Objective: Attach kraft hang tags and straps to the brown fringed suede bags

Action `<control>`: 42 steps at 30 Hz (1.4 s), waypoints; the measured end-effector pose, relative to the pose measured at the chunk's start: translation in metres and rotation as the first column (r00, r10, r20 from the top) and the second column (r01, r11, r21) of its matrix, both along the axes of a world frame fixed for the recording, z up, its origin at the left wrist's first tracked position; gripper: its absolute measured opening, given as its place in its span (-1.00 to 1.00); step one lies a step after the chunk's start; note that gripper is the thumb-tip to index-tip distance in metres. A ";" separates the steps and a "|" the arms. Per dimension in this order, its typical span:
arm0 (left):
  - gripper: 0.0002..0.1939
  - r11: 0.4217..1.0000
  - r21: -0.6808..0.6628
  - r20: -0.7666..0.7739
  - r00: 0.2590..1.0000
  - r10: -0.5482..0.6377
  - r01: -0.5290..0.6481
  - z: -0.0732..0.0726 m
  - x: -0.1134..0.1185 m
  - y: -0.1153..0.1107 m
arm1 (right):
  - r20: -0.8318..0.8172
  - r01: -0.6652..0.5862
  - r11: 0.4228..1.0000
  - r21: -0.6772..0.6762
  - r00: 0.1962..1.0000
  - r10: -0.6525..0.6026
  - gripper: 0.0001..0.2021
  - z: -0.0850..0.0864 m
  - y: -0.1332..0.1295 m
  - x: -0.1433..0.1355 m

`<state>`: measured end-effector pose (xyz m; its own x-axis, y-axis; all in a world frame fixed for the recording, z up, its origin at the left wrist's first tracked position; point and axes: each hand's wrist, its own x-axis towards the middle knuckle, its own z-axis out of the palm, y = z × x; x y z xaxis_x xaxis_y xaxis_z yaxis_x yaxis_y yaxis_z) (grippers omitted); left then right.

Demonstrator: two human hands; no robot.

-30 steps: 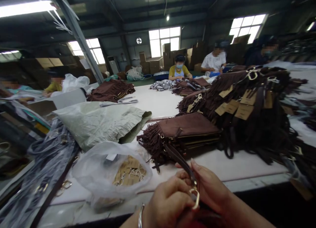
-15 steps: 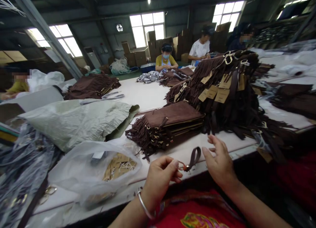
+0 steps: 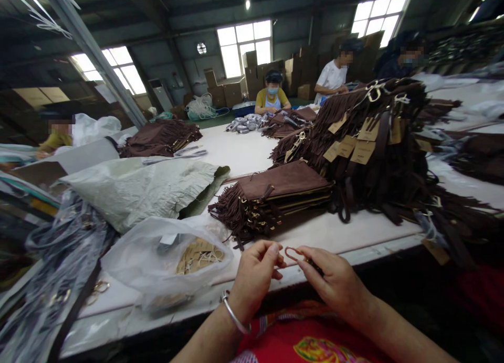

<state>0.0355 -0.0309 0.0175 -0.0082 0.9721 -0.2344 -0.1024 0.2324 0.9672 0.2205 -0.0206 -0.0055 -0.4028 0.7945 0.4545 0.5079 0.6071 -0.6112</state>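
My right hand [image 3: 334,279] is closed around a short dark brown wrist strap, mostly hidden in the fingers. Its curved reddish-gold clasp [image 3: 292,254] pokes out from the fingertips towards my left hand [image 3: 258,274]. That left hand is closed, thumb against curled fingers, right beside the clasp's tip; whether it pinches anything cannot be made out. Both hands are above the table's front edge. Just beyond them lies a stack of brown fringed suede bags [image 3: 283,187] with gold metal fittings along the side.
A tall heap of fringed bags with card tags [image 3: 362,148] stands at the right. To the left are a clear plastic bag of tags [image 3: 153,268], a crumpled pale sheet [image 3: 137,187] and plastic-wrapped straps [image 3: 63,268]. Co-workers [image 3: 272,98] sit across the white table [image 3: 228,153].
The strap has passed from my left hand's pinch into my right hand, which was open and has moved left and closed on it. The view has shifted slightly.
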 end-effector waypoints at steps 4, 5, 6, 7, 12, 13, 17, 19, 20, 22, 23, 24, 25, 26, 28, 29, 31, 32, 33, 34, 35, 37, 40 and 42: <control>-0.64 0.993 0.070 -0.092 0.992 -0.088 0.094 0.000 0.001 0.000 | -0.013 -0.017 1.000 0.004 1.000 0.017 -0.78 0.004 -0.003 -0.003; -0.64 0.993 0.070 -0.097 0.991 -0.091 0.098 0.000 0.002 -0.001 | -0.002 -0.017 0.999 0.036 1.000 0.017 -0.78 0.004 -0.003 -0.004; -0.64 0.994 0.058 -0.079 0.993 -0.088 0.093 -0.001 0.003 -0.001 | 0.019 -0.018 0.997 0.081 1.000 0.017 -0.76 0.003 -0.003 -0.004; -0.64 0.996 0.036 -0.040 0.996 -0.079 0.081 -0.001 0.004 -0.001 | 0.048 -0.024 0.991 0.133 0.999 0.018 -0.75 0.003 -0.003 -0.004; -0.62 0.996 -0.085 0.149 0.989 -0.010 0.023 -0.004 0.009 -0.002 | 0.174 -0.080 0.966 0.246 0.984 0.037 -0.76 0.001 -0.001 -0.004; -0.62 0.995 -0.101 0.170 0.985 -0.004 0.021 -0.004 0.009 -0.002 | 0.172 -0.076 0.967 0.243 0.984 0.034 -0.77 0.001 -0.001 -0.006; -0.59 0.990 -0.131 0.198 0.980 -0.024 0.050 -0.009 0.007 -0.004 | 0.173 -0.043 0.970 0.240 0.985 0.001 -0.80 -0.002 0.000 -0.015; -0.61 0.995 -0.076 0.114 0.992 -0.056 0.065 -0.009 0.001 -0.002 | 0.158 -0.025 0.974 0.226 0.987 -0.011 -0.82 -0.004 0.001 -0.016; -0.63 0.998 -0.015 0.027 0.998 -0.056 0.057 -0.009 -0.004 0.000 | 0.129 -0.007 0.976 0.219 0.991 -0.022 -0.82 -0.005 0.002 -0.016; -0.69 0.983 0.184 -0.222 0.975 0.031 0.011 -0.006 -0.019 0.009 | 0.043 0.043 0.978 0.205 0.998 -0.053 -0.82 -0.005 0.004 -0.013; -0.74 0.951 0.310 -0.351 0.928 0.125 -0.010 -0.003 -0.027 0.015 | 0.002 0.061 0.978 0.201 0.998 -0.062 -0.82 -0.005 0.005 -0.010; -0.79 0.900 0.435 -0.454 0.860 0.234 -0.016 -0.001 -0.036 0.023 | -0.027 0.062 0.978 0.200 0.998 -0.058 -0.81 -0.005 0.005 -0.008; -0.84 0.842 0.540 -0.524 0.783 0.336 0.000 0.002 -0.045 0.031 | -0.043 0.051 0.978 0.201 0.998 -0.043 -0.79 -0.006 0.005 -0.006; -0.81 0.786 0.617 -0.565 0.713 0.416 0.031 0.004 -0.052 0.041 | -0.050 0.033 0.978 0.207 0.999 -0.023 -0.77 -0.006 0.004 -0.004; -0.66 0.716 0.691 -0.611 0.611 0.504 0.100 0.006 -0.064 0.061 | -0.052 -0.008 0.976 0.219 0.998 0.019 -0.73 -0.008 0.002 -0.002; -0.60 0.701 0.701 -0.630 0.574 0.523 0.130 0.006 -0.068 0.071 | -0.051 -0.024 0.975 0.222 0.998 0.036 -0.72 -0.009 0.001 -0.002; -0.62 0.695 0.697 -0.670 0.504 0.545 0.174 0.006 -0.069 0.087 | -0.054 -0.044 0.972 0.231 0.997 0.058 -0.72 -0.010 -0.001 -0.002; -0.69 0.695 0.693 -0.687 0.467 0.557 0.192 0.006 -0.066 0.094 | -0.057 -0.048 0.971 0.235 0.996 0.063 -0.71 -0.010 -0.002 -0.003; -0.77 0.691 0.692 -0.699 0.432 0.570 0.209 0.007 -0.062 0.098 | -0.062 -0.048 0.971 0.232 0.996 0.064 -0.71 -0.011 -0.002 -0.003; -0.84 0.683 0.694 -0.706 0.403 0.583 0.227 0.008 -0.056 0.101 | -0.072 -0.044 0.974 0.221 0.996 0.061 -0.70 -0.010 -0.002 -0.003; -0.88 0.670 0.700 -0.705 0.386 0.595 0.245 0.009 -0.048 0.101 | -0.085 -0.037 0.979 0.202 0.995 0.055 -0.70 -0.010 -0.002 -0.002; -0.90 0.634 0.719 -0.690 0.404 0.601 0.284 0.010 -0.028 0.097 | -0.128 -0.007 0.988 0.156 0.991 0.027 -0.70 -0.009 -0.001 -0.001; -0.88 0.585 0.699 -0.707 0.515 0.484 0.411 0.004 0.000 0.083 | -0.226 0.076 0.992 0.097 0.973 -0.053 -0.74 -0.008 0.000 0.004; -0.82 0.561 0.673 -0.724 0.584 0.367 0.482 -0.003 0.011 0.073 | -0.280 0.124 0.991 0.047 0.954 -0.106 -0.75 -0.007 0.000 0.008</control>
<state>0.0460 0.0423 0.0146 0.3109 0.7165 0.6245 0.6841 -0.6248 0.3764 0.2288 -0.0210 -0.0130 -0.1617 0.7942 0.5858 0.3930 0.5963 -0.7000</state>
